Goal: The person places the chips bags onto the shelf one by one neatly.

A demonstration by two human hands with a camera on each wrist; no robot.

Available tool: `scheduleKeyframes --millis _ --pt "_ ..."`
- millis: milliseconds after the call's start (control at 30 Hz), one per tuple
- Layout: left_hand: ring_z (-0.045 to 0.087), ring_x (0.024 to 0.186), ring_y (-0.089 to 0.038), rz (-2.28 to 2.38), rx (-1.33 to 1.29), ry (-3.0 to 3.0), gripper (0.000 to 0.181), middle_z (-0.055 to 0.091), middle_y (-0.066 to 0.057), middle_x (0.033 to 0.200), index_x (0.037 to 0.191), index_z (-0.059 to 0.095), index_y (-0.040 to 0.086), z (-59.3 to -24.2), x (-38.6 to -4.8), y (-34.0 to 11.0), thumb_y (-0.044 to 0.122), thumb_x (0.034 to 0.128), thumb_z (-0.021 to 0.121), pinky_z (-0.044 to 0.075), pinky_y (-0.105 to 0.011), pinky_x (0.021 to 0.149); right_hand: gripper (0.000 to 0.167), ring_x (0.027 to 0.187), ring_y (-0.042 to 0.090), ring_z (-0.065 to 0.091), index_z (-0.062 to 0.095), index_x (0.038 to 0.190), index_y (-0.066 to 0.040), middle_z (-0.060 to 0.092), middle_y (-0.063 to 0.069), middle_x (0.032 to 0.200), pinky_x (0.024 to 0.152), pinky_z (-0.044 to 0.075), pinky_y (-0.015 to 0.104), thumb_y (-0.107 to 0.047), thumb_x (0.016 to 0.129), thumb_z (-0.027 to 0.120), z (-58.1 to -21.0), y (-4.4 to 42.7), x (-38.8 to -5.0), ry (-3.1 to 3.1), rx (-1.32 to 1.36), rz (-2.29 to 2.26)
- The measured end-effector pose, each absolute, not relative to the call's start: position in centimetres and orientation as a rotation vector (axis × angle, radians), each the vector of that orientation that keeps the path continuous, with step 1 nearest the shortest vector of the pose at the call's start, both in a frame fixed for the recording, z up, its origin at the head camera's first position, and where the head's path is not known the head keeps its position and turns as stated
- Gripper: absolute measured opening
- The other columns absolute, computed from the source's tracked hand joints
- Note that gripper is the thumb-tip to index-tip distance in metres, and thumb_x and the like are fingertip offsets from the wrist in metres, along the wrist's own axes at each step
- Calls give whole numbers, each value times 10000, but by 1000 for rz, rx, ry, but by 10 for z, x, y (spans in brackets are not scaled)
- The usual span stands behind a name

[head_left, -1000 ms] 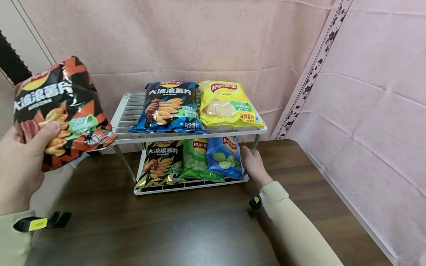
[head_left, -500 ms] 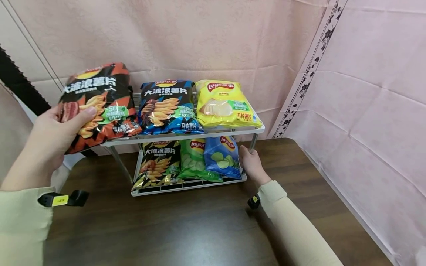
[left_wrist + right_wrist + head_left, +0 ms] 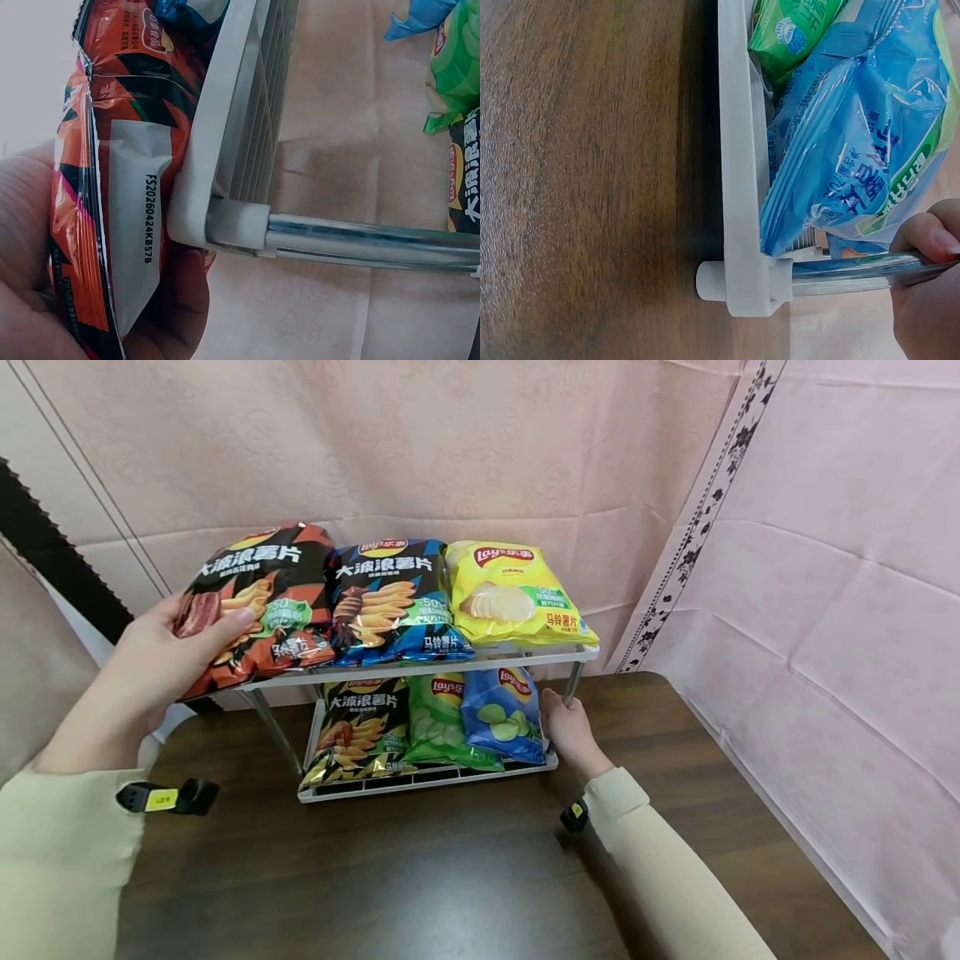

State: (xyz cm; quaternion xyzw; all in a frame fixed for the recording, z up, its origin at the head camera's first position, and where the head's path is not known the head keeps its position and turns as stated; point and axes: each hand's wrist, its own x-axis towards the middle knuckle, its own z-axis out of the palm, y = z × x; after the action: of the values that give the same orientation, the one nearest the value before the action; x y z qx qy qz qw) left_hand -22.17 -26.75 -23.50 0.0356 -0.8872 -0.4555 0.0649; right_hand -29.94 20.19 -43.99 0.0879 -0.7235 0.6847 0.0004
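Observation:
My left hand [image 3: 153, 656] holds a red-and-black chip bag [image 3: 296, 585] by its left side, thumb on the front. The bag lies tilted over the left end of the white two-tier rack's [image 3: 525, 657] upper shelf, against a blue-and-black chip bag [image 3: 386, 602]. In the left wrist view the red-and-black bag [image 3: 135, 187] meets the shelf corner [image 3: 191, 210], with fingertips beneath it. My right hand [image 3: 570, 731] grips the rack's right front metal leg [image 3: 840, 275], beside a blue chip bag [image 3: 501, 714] on the lower tier.
A yellow chip bag [image 3: 517, 593] fills the upper shelf's right end. Below stand a black-and-gold chip bag [image 3: 360, 727] and a green one [image 3: 438, 722]. The rack stands on a dark wooden table [image 3: 420, 877], with pink cloth [image 3: 450, 443] behind and to the right.
My left hand has carried the red-and-black bag rightward and down onto the upper shelf's left end, against the blue-and-black bag. My right hand has kept its grip on the leg.

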Motion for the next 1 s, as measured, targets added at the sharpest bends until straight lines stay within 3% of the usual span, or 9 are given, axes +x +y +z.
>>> scheduleKeyframes --millis 133,333,633,1000 --pt "573 806 -36 -1379 92 -2680 890 539 -39 1128 1524 262 147 -235 -222 -267 630 852 590 489 -190 629 666 396 230 263 368 622 -9 321 57 519 397 248 349 -559 998 388 -440 199 -301 -2283 283 2118" --pt "550 860 -62 -1343 75 -2701 902 510 -88 1222 1544 223 173 -238 -223 -265 656 856 551 470 -177 637 650 399 222 240 374 625 -21 307 39 506 393 241 365 -553 998 385 -444 195 -303 -2311 265 2041" --pt "457 999 -218 -1289 87 -2671 886 438 -162 1311 1533 252 139 -241 -220 -268 657 868 527 427 -172 625 661 402 227 245 382 659 2 312 45 517 398 245 349 -568 994 380 -446 191 -304 -2310 270 2048" --pt "438 1068 -234 -1351 104 -2638 848 327 -216 1456 1557 133 304 -247 -217 -274 662 878 493 417 -129 642 652 396 222 239 369 695 40 309 41 518 388 235 342 -531 1010 374 -446 191 -304 -2302 271 2061"
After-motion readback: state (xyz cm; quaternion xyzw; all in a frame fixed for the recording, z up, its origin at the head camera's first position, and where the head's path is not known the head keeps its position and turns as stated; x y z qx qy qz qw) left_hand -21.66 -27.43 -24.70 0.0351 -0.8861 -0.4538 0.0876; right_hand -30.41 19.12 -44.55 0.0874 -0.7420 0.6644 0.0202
